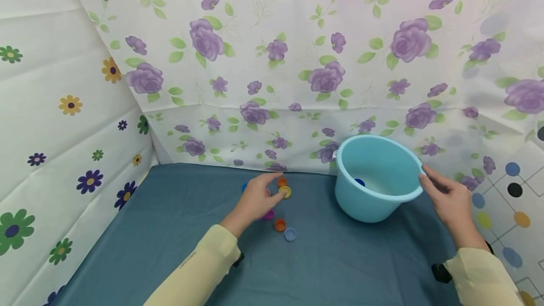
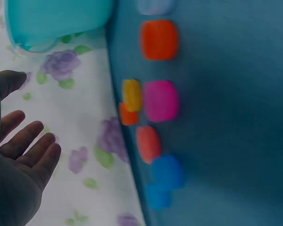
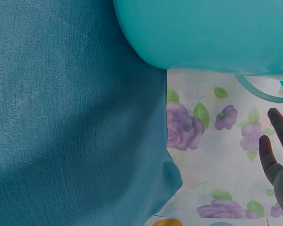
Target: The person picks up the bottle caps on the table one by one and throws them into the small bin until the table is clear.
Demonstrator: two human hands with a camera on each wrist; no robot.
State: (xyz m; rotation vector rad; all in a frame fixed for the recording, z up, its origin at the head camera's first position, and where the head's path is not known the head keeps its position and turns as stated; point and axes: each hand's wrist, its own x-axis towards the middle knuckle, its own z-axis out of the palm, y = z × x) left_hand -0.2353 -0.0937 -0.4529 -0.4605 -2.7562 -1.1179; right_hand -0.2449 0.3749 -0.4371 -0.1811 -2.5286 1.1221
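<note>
The light blue bucket (image 1: 369, 208) stands on the blue-covered counter (image 1: 340, 268), to the right of a scatter of small caps and close to the rear sheet (image 1: 250, 46), which is printed with purple flowers and green leaves. Inside it lies a dark blue cap (image 1: 359, 182) (only part of it clears the near rim).

The right hand (image 1: 452, 202) pinches the bucket's rim at its right side, thumb towards the near face. In the right wrist view other fingers extend loosely near a curved handle (image 3: 255, 91) under the rim.

The left hand (image 1: 255, 197) is free of any load, thumb and fingers spread apart above the caps. Its thumb appears right beside the yellow cap (image 1: 285, 192); I cannot tell whether the two touch. An orange cap (image 1: 282, 182) sits just behind the yellow one. Nearer the person come a magenta cap (image 1: 268, 215), a second orange cap (image 1: 280, 225) and a pale blue cap (image 1: 290, 234). The left wrist view, rather blurred, adds a coral cap (image 2: 148, 144) and two bright blue caps (image 2: 167, 172) close together.

Both arms wear pale yellow sleeves (image 1: 199, 259), and another sheet (image 1: 51, 131) with coloured flowers hangs at the left.
</note>
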